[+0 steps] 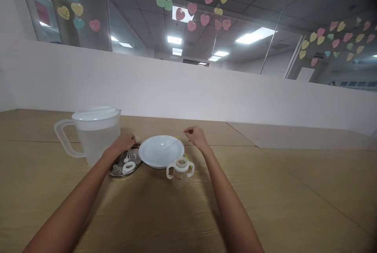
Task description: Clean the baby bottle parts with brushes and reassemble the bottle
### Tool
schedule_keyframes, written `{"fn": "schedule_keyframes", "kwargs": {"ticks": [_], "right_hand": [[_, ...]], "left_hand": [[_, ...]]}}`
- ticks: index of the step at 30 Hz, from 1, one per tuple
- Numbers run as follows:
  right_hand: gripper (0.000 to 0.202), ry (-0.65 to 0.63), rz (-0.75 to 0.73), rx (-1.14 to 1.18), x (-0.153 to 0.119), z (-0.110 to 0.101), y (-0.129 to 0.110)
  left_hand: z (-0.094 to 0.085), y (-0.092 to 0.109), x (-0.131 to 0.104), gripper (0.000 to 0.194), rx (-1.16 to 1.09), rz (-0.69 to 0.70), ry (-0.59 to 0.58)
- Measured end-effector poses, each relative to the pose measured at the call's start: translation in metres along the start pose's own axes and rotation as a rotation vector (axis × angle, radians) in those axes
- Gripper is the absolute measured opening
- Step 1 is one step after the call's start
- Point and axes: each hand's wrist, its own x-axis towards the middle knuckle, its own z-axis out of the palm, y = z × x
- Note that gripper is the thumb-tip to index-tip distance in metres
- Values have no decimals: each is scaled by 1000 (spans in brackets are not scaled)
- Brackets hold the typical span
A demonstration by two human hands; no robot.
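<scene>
- Bare left forearm [79,196] and bare right forearm [232,196] are stretched forward over the tan, wood-toned table [153,221], angled inward.
- Left hand [125,142] is held palm down, wrist nearly straight, above the far part of an oval, shiny metal tray [117,175]; its fingers are curled, and whether anything is gripped cannot be told.
- On the tray, below that hand, a white plastic ring [129,167], a clear dome-shaped cup [134,156] and a clear, soft-looking small piece [117,169] are laid.
- Right hand [197,136] is bent inward at the wrist, raised beyond the bowl's right rim; its fingertips are drawn together, and a thin, pale, straight rod [171,145] appears to be pinched there.
- By its free end, the rod is slanted down and leftward over a round, glossy white bowl [157,156]; whether the bowl is touched cannot be told.
- Between the forearms, a clear bottle with two white handles [179,177] is stood upright, lidless, just before the bowl.
- Left of the tray, a large translucent white-lidded pitcher [101,143] is placed, partly overlapped by the left hand.
</scene>
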Motion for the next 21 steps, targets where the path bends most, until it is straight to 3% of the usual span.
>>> {"fn": "schedule_keyframes", "kwargs": {"ticks": [5, 12, 16, 19, 21], "right_hand": [[29, 61, -48, 39, -5, -15, -15], [24, 128, -123, 61, -11, -15, -28], [22, 398, -192, 274, -17, -32, -40], [20, 634, -289, 500, -27, -50, -53], [18, 725, -340, 596, -36, -61, -62]], "left_hand": [[-17, 11, -6, 25, 74, 17, 40], [-47, 37, -19, 31, 117, 54, 178], [-46, 56, -23, 27, -106, 181, 327], [-36, 67, -23, 24, -396, 258, 357], [-30, 73, -24, 24, -549, 292, 354]]}}
